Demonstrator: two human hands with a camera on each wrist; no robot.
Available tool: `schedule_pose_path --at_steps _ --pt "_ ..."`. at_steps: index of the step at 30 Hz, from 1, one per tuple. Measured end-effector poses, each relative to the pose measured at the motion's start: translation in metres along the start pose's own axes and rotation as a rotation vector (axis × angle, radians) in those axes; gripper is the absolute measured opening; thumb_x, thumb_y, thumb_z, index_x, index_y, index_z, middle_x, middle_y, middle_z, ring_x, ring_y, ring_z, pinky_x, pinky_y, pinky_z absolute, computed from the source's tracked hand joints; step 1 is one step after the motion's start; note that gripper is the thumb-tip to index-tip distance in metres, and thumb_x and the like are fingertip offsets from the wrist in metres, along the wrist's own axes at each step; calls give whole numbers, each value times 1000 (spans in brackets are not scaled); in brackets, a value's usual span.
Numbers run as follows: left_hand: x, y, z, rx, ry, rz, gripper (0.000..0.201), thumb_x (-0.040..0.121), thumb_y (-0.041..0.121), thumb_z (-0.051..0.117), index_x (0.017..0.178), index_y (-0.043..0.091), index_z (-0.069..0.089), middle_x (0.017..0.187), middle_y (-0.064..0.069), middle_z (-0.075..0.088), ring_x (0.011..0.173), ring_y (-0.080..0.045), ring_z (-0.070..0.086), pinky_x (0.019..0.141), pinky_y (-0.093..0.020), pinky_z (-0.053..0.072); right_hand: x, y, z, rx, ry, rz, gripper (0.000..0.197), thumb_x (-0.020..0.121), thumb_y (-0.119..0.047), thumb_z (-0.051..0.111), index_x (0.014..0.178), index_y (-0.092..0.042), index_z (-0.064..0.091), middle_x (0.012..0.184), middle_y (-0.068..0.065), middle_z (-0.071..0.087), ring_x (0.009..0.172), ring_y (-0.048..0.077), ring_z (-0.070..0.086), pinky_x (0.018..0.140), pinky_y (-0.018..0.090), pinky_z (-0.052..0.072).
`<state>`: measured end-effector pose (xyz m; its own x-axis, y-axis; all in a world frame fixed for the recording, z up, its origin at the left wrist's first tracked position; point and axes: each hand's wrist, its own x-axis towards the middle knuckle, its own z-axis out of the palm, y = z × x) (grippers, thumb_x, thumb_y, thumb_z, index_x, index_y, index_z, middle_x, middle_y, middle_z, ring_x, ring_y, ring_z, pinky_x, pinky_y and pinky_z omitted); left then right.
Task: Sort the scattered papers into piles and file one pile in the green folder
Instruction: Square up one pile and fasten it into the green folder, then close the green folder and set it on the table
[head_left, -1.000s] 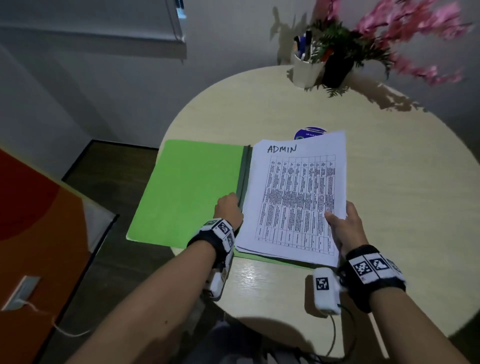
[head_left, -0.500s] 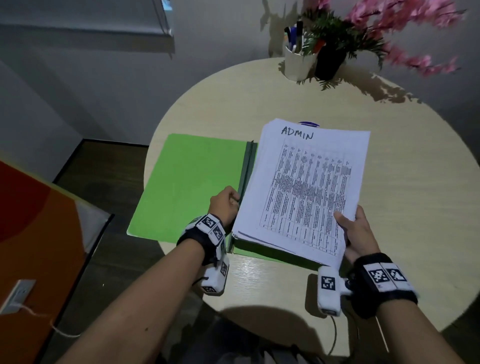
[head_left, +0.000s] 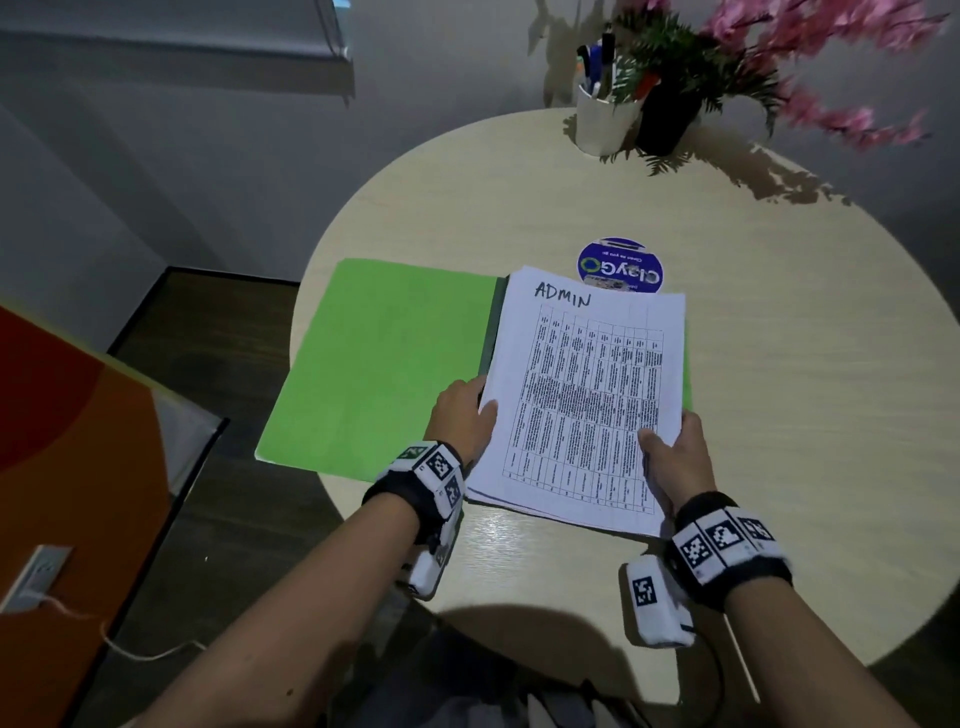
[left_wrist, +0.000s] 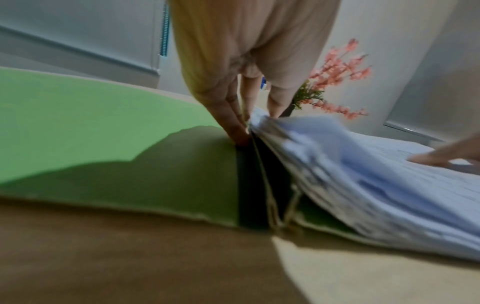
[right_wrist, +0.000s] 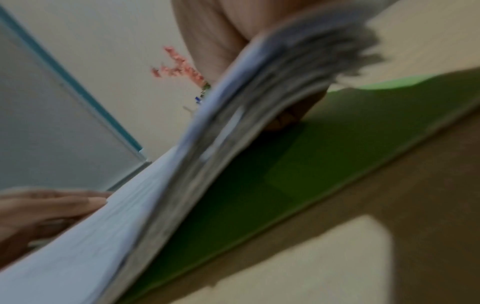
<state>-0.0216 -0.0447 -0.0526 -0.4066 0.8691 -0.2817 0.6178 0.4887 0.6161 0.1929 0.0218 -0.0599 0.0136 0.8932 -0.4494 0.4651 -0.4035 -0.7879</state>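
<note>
Gripped at near corner by right hand (head_left: 675, 460), pinched at spine edge by left hand (head_left: 460, 415): thick, floppy pile (head_left: 582, 395) over green folder (head_left: 379, 358); probably best supported from beneath.

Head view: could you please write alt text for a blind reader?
Left-hand grip and right-hand grip hold a paper stack headed ADMIN over the right half of an open green folder on a table, pen cup and flowerpot behind.
</note>
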Motion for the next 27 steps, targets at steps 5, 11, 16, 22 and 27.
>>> schedule_pose_path --at_steps 5,11,16,22,27 --pt "-10 4 9 145 -13 -27 44 97 7 35 141 1 34 127 -20 46 118 -30 46 97 -30 40 8 -15 6 -337 -5 -26 65 94 -25 49 145 -1 16 149 20 24 134 39 33 109 47 32" --pt "-11 1 -2 63 -84 -15 46 96 9 43 141 1 37 134 -20 42 117 -24 44 91 -11 35 6 -23 6 -580 44 -12 88 88 -27 59 148 -5 -1 154 16 14 138 38 20 107 53 25" --pt "-13 -48 -35 66 133 -350 63 89 33 55 142 8 33 149 -17 27 137 -33 27 113 -45 28 -28 -37 20 -800 -40 -283 95 79 -40 68 149 -15 8 158 13 9 143 34 13 112 55 18" --pt "-42 -126 -95 -147 275 -859 93 79 48 65 146 2 21 153 -22 23 141 -39 25 114 -49 25 -69 -24 76 -1104 -485 -641 105 66 -42 74 146 -39 6 160 -2 -6 146 34 -9 114 59 -2" --pt "-60 -116 -134 -522 591 -580 21 92 24 52 79 11 62 85 -6 61 80 -15 57 91 -36 43 -61 -31 86 -1188 -498 -669 89 73 -42 67 144 -39 14 159 -3 3 145 38 1 114 59 11"
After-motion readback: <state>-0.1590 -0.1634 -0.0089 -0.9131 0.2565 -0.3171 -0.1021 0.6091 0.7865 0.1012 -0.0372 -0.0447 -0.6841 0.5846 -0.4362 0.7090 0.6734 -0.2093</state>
